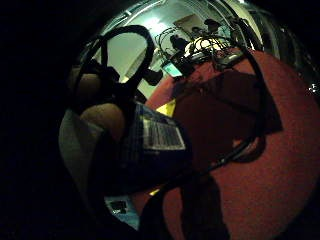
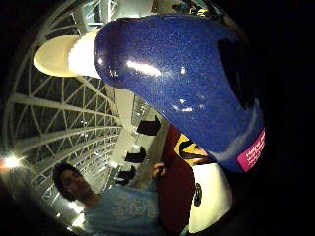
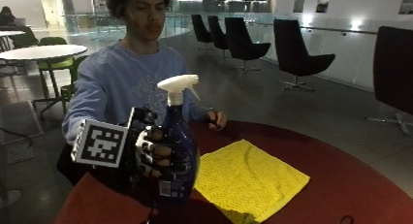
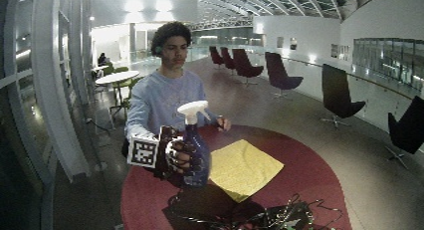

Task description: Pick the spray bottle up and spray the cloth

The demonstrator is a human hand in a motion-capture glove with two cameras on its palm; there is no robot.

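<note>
The gloved right hand (image 3: 153, 153) grasps the spray bottle (image 3: 177, 156) around its blue body, fingers (image 3: 161, 158) curled across the front of it. The bottle is upright and lifted off the round red table (image 3: 361, 185), held above the table's near edge on the person's right side. Its white trigger head (image 3: 177, 84) sits at the top, nozzle directed toward the person's left, over the cloth's side of the table. A white label with a barcode (image 3: 166, 187) shows low on the bottle body (the same label fills the middle of the little-finger-side palm view (image 1: 162, 134)).

In the thumb-side palm view the blue body (image 2: 182, 78) lies close against the palm, with the white neck (image 2: 74, 54) at one end and a pink label (image 2: 252, 153) at the other.

The yellow cloth (image 3: 248, 178) lies flat on the table just beside the bottle, spread open and apart from it.

The person's bare left hand (image 3: 216, 120) rests at the far edge of the table, beyond the cloth.
</note>
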